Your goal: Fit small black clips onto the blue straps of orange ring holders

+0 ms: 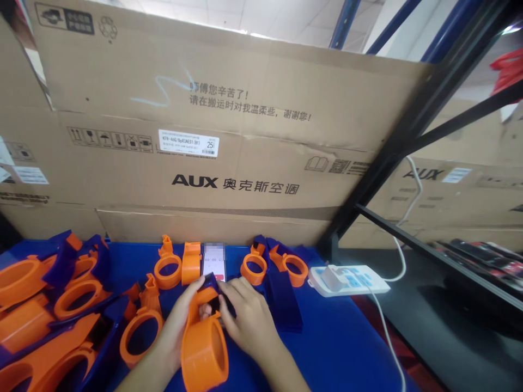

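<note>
At the front middle of the blue table (335,348), my left hand (180,321) is wrapped round an orange packing-tape dispenser (204,348). Its wide round ring points down toward me, and a dark blue piece (211,281) sits at its upper end. My right hand (250,316) is closed against that upper end from the right, fingers bent over it. The inner fingertips are partly hidden. Just beyond my hands a phone (214,258) with a timer on its screen stands beside an orange dispenser part (191,264).
Several orange and blue dispensers (81,296) are heaped at the left. Orange rings (254,269) and dark blue pieces (284,299) lie right of the phone. A white power strip (349,280) with cables lies by the right edge. A large cardboard panel (245,136) and black metal frame (379,136) stand behind.
</note>
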`<action>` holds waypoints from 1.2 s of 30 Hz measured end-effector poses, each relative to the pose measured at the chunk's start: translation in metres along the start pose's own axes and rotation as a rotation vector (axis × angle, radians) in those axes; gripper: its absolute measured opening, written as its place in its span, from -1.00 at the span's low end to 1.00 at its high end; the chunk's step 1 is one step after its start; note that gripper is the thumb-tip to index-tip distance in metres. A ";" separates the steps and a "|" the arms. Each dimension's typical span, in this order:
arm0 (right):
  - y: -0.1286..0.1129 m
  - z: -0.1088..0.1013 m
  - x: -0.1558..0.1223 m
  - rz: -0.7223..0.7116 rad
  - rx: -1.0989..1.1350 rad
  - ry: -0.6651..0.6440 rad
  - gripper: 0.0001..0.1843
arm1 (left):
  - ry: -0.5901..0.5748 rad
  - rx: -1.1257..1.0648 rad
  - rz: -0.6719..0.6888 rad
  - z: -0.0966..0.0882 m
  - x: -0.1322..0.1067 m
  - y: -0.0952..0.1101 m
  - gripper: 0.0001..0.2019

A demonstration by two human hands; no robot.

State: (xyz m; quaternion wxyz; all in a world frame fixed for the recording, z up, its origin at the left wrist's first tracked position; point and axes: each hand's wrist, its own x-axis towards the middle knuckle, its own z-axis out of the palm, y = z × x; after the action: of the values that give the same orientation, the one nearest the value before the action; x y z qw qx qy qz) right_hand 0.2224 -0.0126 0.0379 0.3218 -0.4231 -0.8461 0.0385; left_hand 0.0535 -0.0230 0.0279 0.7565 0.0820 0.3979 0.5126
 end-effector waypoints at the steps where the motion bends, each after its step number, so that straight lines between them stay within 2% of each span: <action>1: 0.000 0.002 0.000 -0.005 -0.027 0.023 -0.67 | 0.005 -0.010 0.001 0.001 -0.001 0.000 -0.66; 8: 0.000 0.005 -0.002 -0.082 0.011 0.129 -0.52 | 0.025 0.039 -0.056 0.005 -0.004 -0.003 -0.68; 13: 0.000 0.003 -0.003 -0.099 0.010 0.093 -0.47 | 0.032 0.027 0.042 0.005 -0.005 -0.005 -0.72; 17: 0.000 0.007 -0.002 -0.101 -0.009 0.093 -0.47 | -0.011 0.016 0.105 0.007 -0.006 -0.003 -0.71; 22: 0.004 0.016 -0.003 -0.132 -0.011 0.116 -0.44 | -0.046 0.047 0.116 0.009 -0.009 -0.003 -0.69; 28: 0.008 0.025 -0.009 -0.144 0.016 0.069 -0.34 | -0.062 0.056 0.117 0.006 -0.008 -0.005 -0.70; 32: 0.006 0.024 -0.009 -0.154 0.017 0.084 -0.34 | -0.053 0.089 0.132 0.005 -0.005 -0.005 -0.70; 36: 0.005 0.016 -0.007 -0.128 0.056 0.116 -0.45 | -0.082 0.119 0.165 0.002 -0.005 -0.007 -0.70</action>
State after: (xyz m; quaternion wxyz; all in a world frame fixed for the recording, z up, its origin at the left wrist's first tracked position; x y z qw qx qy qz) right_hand 0.2196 -0.0113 0.0205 0.3840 -0.3604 -0.8499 0.0170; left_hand 0.0592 -0.0295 0.0280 0.7211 0.1800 0.3883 0.5449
